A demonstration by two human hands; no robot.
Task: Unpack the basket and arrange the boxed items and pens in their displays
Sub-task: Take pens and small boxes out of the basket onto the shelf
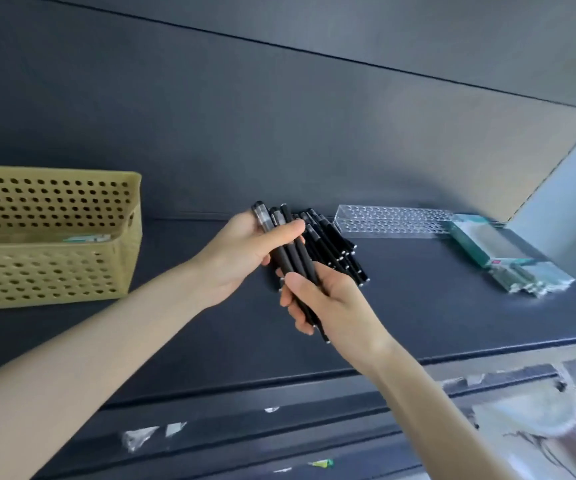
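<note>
Black pens [291, 261] sit bunched above the dark bench [210, 327], fingers of the left hand [241, 254] curled round their capped ends, those of the right hand [328, 299] wrapped round the barrels. Loose pens [338, 245] lie heaped just behind, between the yellow basket [50, 237] and the clear display [394, 221].

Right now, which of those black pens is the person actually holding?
The front bunch of pens, gripped by the left hand up top and the right hand below. The other pens lie piled on the shelf behind.

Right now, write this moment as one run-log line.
left hand: grips black pens | right hand: grips same pens | pen pile: on shelf | clear rack: right of pile
</note>
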